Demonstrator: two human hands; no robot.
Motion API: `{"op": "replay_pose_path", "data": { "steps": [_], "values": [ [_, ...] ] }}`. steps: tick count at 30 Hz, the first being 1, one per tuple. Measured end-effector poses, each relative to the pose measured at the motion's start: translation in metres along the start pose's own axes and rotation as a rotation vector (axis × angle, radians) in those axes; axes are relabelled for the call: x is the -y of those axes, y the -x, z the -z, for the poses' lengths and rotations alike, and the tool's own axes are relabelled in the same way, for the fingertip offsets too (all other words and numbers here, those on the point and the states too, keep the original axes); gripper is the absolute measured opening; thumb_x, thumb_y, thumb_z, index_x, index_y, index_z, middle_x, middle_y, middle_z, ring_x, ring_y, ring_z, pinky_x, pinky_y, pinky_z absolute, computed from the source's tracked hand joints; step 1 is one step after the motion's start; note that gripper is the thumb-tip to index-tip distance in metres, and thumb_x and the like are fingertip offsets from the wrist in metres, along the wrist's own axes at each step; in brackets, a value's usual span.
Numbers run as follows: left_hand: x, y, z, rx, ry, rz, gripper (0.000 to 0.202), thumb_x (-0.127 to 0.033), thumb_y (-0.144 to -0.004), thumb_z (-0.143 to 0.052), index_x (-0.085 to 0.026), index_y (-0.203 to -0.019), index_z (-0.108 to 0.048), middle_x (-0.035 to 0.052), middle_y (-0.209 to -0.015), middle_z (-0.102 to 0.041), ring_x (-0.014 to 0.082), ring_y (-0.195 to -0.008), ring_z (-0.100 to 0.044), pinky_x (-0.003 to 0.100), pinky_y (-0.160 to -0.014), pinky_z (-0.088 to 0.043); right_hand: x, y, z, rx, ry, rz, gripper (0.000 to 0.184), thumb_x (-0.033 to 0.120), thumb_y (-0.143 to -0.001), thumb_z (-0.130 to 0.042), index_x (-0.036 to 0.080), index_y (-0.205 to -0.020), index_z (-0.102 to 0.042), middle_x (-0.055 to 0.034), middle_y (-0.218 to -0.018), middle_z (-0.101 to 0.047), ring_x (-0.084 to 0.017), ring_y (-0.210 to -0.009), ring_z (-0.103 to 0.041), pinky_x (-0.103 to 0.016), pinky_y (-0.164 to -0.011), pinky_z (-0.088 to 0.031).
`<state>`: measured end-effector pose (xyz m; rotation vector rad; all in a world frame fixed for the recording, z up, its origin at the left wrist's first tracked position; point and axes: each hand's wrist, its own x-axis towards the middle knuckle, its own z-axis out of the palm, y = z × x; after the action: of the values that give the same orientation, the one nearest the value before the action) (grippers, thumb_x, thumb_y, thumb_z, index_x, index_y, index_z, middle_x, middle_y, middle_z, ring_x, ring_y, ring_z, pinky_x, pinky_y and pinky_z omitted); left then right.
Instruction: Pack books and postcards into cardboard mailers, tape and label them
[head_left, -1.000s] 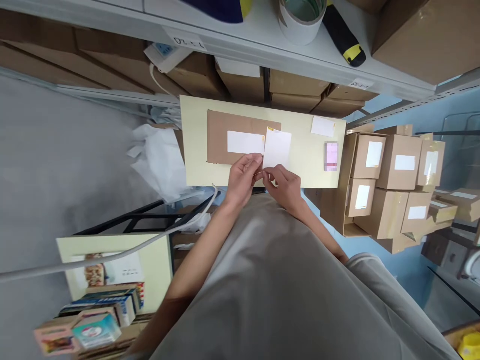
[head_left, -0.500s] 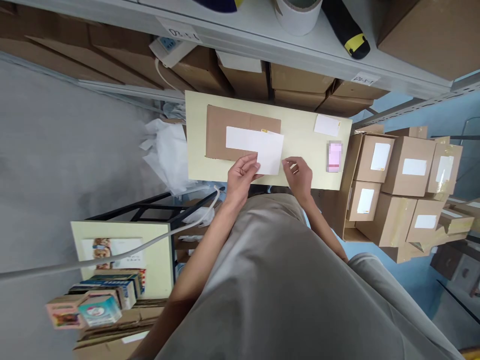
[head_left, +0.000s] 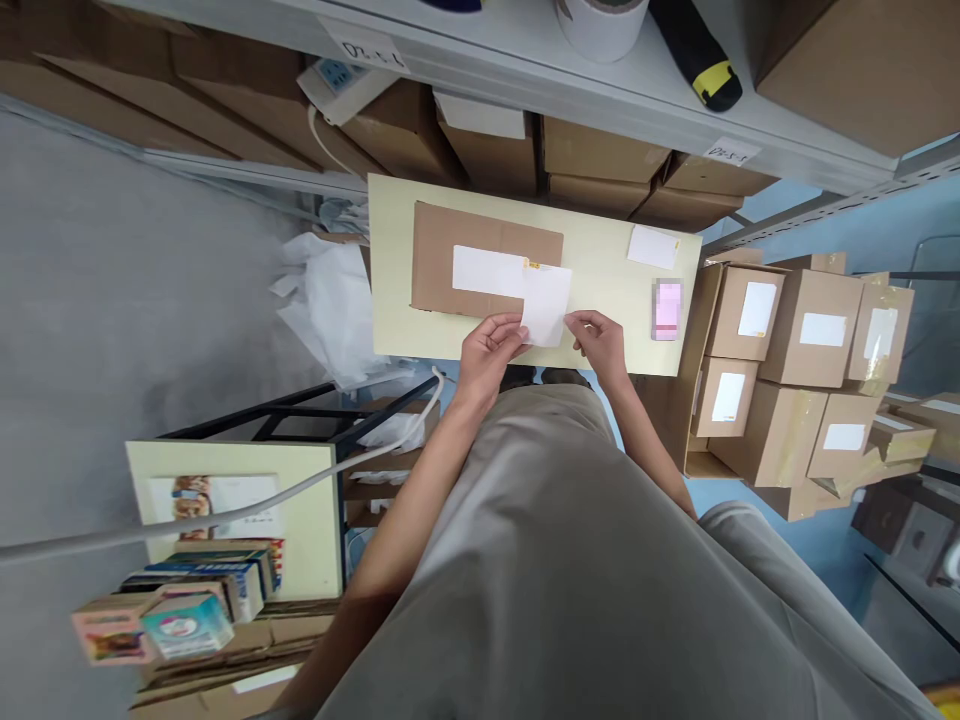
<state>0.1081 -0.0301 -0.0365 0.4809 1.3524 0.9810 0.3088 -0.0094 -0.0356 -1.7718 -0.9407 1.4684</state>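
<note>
A white label (head_left: 546, 310) is held over the table's near edge, roughly upright, with a small yellow mark at its top. My left hand (head_left: 487, 352) pinches its lower left side between thumb and fingers. At its right edge, the fingertips of my right hand (head_left: 598, 343) are closed on the paper. Just behind, a flat brown cardboard box (head_left: 435, 255) lies on the pale yellow table (head_left: 600, 290). Another white label (head_left: 486, 271) lies on the box, its right end partly covered by the held one.
On the table's right are a white label (head_left: 652, 247) and a pink pack (head_left: 666, 309). Labelled cartons (head_left: 810, 330) are stacked to the right. A shelf (head_left: 480, 70) crosses above, carrying a tape roll (head_left: 600, 25) and a black-yellow handle (head_left: 697, 60). A grey cable (head_left: 300, 487) runs at left.
My right fingertips have come in onto the label's right edge. The held label has turned slightly and shows apart from the one on the box. My left hand has shifted slightly right.
</note>
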Motion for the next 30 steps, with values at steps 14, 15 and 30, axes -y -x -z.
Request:
{"op": "replay_pose_path", "data": {
  "steps": [14,15,30],
  "values": [
    [0.015,-0.011,0.013,0.013,0.017,-0.031,0.070,-0.063,-0.073,-0.099,-0.028,-0.128,-0.074,0.0125,-0.140,-0.080,0.0299,-0.132,-0.076,0.045,-0.111,-0.063,0.008,0.007,-0.020,-0.090,0.153,0.136,0.043,0.066,-0.097,-0.073,0.023,-0.094,-0.076,-0.0024,-0.090,-0.075,-0.014,-0.064,-0.057,-0.032,-0.066,-0.055],
    [0.015,-0.012,0.013,-0.019,-0.006,-0.066,0.076,-0.063,-0.072,-0.100,-0.029,-0.134,-0.072,0.0142,-0.150,-0.075,0.0328,-0.143,-0.070,0.047,-0.115,-0.061,0.011,0.010,-0.020,-0.120,0.212,0.199,0.041,0.064,-0.101,-0.070,0.023,-0.095,-0.076,-0.0030,-0.092,-0.075,-0.014,-0.066,-0.058,-0.032,-0.068,-0.056],
    [-0.044,-0.010,0.036,-0.112,-0.636,-0.615,0.025,-0.052,-0.098,-0.082,-0.028,-0.094,-0.082,0.0096,-0.104,-0.075,0.0333,-0.111,-0.065,0.050,-0.111,-0.052,0.025,0.037,-0.009,-0.096,0.615,0.511,0.028,0.048,-0.111,-0.068,0.027,-0.116,-0.085,-0.0060,-0.108,-0.072,-0.016,-0.076,-0.061,-0.031,-0.069,-0.051]
  ]
}}
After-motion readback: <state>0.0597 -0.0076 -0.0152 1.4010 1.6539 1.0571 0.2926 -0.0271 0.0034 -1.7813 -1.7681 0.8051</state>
